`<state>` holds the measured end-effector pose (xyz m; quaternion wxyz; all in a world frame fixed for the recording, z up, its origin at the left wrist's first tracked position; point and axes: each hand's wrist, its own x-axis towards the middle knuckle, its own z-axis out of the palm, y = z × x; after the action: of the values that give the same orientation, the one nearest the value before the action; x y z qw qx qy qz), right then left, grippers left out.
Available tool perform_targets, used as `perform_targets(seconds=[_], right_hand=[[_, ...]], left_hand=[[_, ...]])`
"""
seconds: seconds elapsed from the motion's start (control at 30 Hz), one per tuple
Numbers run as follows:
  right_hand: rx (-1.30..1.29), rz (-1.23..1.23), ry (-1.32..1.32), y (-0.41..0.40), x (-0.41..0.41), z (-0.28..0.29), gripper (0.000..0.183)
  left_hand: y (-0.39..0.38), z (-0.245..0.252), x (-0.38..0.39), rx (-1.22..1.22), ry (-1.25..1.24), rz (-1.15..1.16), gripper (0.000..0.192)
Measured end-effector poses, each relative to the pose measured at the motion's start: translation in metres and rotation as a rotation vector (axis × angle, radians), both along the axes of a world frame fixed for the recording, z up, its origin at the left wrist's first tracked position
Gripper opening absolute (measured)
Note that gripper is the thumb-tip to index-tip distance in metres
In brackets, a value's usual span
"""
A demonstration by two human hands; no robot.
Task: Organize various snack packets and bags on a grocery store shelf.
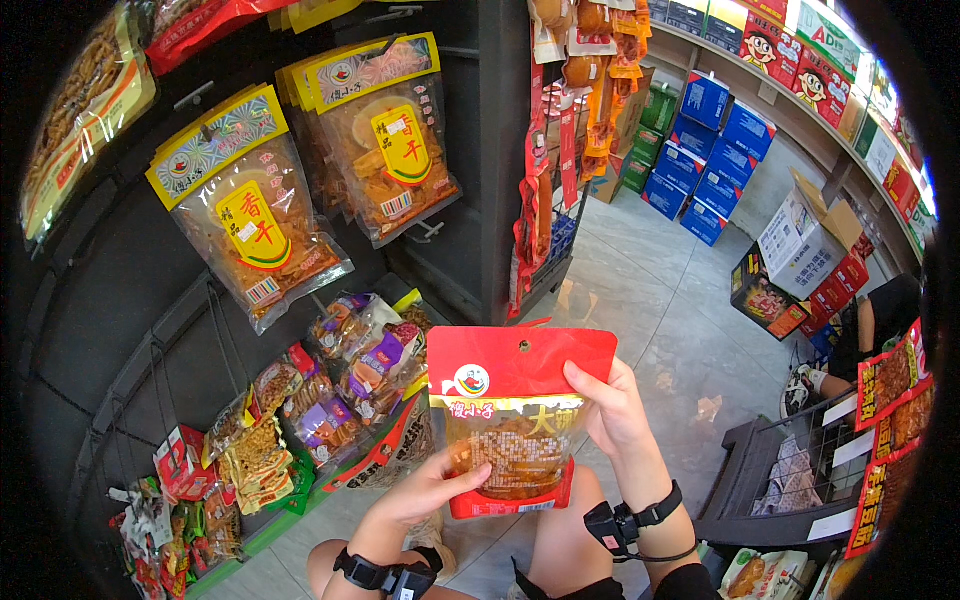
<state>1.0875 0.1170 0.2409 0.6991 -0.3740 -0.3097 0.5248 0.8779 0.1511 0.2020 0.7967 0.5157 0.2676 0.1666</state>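
Note:
Both hands hold a red and clear plastic snack pouch (517,427) upright before me. Its red header has a punched hanging hole, and brown food shows through the clear window. My left hand (442,480) grips the lower left side, thumb across the front. My right hand (611,405) pinches the upper right side with the thumb on the red header. The fingers behind the pouch are hidden. To the upper left, clear snack bags with yellow headers (247,210) hang from the black rack, with a second row of like bags (382,142) beside them.
Assorted packaged snacks (330,397) fill the low shelf at left. Blue cartons (701,157) are stacked by the far wall. A white open carton (802,240) tops other boxes. A wire shelf (780,472) stands at right, with a person's shoe (796,391) beyond it. Grey floor tiles (660,330) lie between.

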Motion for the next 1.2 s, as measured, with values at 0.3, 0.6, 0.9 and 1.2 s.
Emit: perform_targets(seconds=[0.3,0.6,0.9,1.2], right_hand=[[-0.015,-0.023,0.005,-0.001,0.0,-0.004,0.023],[-0.061,-0.037,0.023,-0.003,-0.004,-0.002,0.025],[-0.02,0.182,0.034,-0.008,-0.008,-0.017,0.03],[-0.065,0.228,0.042,0.0,-0.017,-0.012,0.031]], left_hand=[[0.0,-0.004,0.001,-0.05,0.024,-0.002,0.039],[-0.001,-0.006,0.001,-0.022,-0.024,0.011,0.034],[0.002,-0.003,-0.006,0.061,0.01,0.07,0.03],[0.006,-0.001,-0.006,0.054,-0.023,0.144,0.031]])
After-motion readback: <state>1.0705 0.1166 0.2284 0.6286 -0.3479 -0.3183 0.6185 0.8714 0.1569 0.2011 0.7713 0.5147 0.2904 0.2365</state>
